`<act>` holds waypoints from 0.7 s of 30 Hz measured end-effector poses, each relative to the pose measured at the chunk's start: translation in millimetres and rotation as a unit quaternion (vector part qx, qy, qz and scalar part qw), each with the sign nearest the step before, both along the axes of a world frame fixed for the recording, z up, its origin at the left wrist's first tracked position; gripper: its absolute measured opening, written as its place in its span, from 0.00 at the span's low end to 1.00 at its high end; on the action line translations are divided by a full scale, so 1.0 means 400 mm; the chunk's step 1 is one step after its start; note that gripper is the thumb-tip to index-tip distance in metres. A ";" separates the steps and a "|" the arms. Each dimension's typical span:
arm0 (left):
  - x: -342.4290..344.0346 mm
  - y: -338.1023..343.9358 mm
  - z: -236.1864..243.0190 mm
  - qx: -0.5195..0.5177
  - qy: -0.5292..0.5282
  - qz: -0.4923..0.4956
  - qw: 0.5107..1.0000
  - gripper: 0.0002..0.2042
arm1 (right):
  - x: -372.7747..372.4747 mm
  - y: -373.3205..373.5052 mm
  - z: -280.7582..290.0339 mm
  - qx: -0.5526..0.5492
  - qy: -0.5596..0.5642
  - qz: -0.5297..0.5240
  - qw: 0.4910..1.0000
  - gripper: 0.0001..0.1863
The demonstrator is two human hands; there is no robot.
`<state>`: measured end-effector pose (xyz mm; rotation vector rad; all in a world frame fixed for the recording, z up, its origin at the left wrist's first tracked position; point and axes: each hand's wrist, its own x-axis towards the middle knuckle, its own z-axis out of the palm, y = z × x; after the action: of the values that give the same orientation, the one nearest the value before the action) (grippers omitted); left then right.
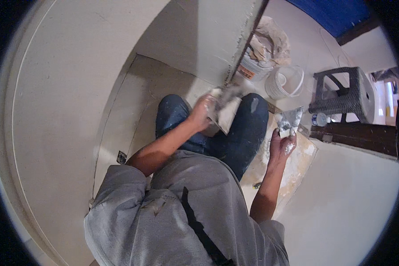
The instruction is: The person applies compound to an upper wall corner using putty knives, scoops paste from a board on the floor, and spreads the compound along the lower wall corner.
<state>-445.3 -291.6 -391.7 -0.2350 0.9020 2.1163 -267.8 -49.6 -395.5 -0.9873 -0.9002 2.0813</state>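
Note:
My left hand (pixel 203 111) is closed on the edge of a flat putty-smeared plate (pixel 228 114), held tilted over my knees. Grey-white putty clings to the plate's upper part, which is smeared by motion. To the right, beyond my right knee, my right hand (pixel 283 145) grips a putty knife (pixel 291 119) between thumb and fingers. Its wide metal blade points away from me and carries dark and whitish smears. White residue coats the fingers of this hand. The knife and the plate are apart, and the knife touches no wall.
A wall end (pixel 241 48) with a rough edge rises ahead of me. Behind it stand a bucket with a crumpled bag (pixel 270 42) and a white pail (pixel 277 86). Farther right are a dark stool (pixel 343 95), a plastic bottle (pixel 320 119) and a brown sill (pixel 354 138).

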 end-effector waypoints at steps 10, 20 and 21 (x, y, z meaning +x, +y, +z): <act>-0.249 -0.216 -0.363 -0.182 0.070 0.136 0.971 0.14 | -0.039 -0.124 -0.031 -0.183 0.041 0.043 0.981 0.17; -0.443 -0.270 -0.863 -0.261 0.038 0.201 0.943 0.18 | -0.025 -0.157 -0.035 -0.065 0.026 0.113 0.991 0.21; -0.487 -0.317 -0.884 -0.276 0.047 0.226 0.933 0.19 | -0.032 -0.170 -0.042 0.041 0.073 0.155 0.984 0.21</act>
<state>-640.2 -418.3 -745.5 -0.6891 1.6199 2.2433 -280.5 -117.6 -412.1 -0.6734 -1.1104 2.3171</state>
